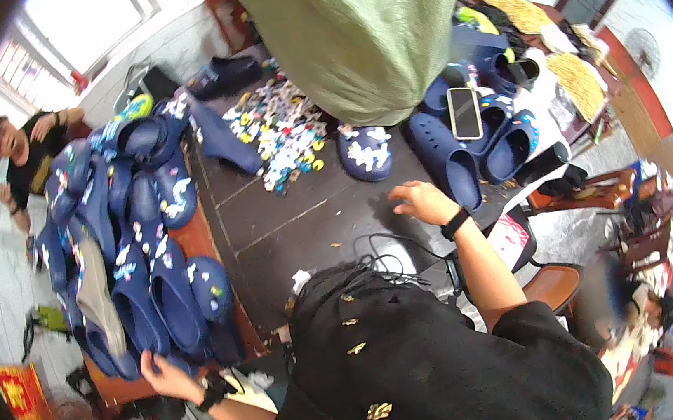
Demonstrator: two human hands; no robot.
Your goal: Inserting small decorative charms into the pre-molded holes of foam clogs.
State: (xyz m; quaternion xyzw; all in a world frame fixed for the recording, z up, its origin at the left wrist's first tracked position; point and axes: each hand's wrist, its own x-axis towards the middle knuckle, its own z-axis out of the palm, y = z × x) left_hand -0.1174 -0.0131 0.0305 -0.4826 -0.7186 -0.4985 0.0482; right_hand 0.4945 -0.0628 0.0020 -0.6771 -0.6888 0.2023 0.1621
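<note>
At the left, navy foam clogs (174, 299) are packed in a pile, many with white and coloured charms on their uppers. My left hand (172, 380) is at the near edge of this pile, its fingers apart by the heel of a clog; whether they touch it is hard to tell. Over the dark tabletop (288, 224), my right hand (425, 202) is held with fingers apart and nothing in them. Just beyond it lies a navy clog (365, 155) with white charms, partly hidden by a large green sack (359, 41). Small colourful charms (287, 137) are heaped left of the sack.
More navy clogs (442, 156) lie at the right, with a phone (465, 114) on top of them. A dark cable (394, 241) crosses the near table edge. Another person (38, 157) is beyond the left pile. A brown chair (553, 285) stands at the right.
</note>
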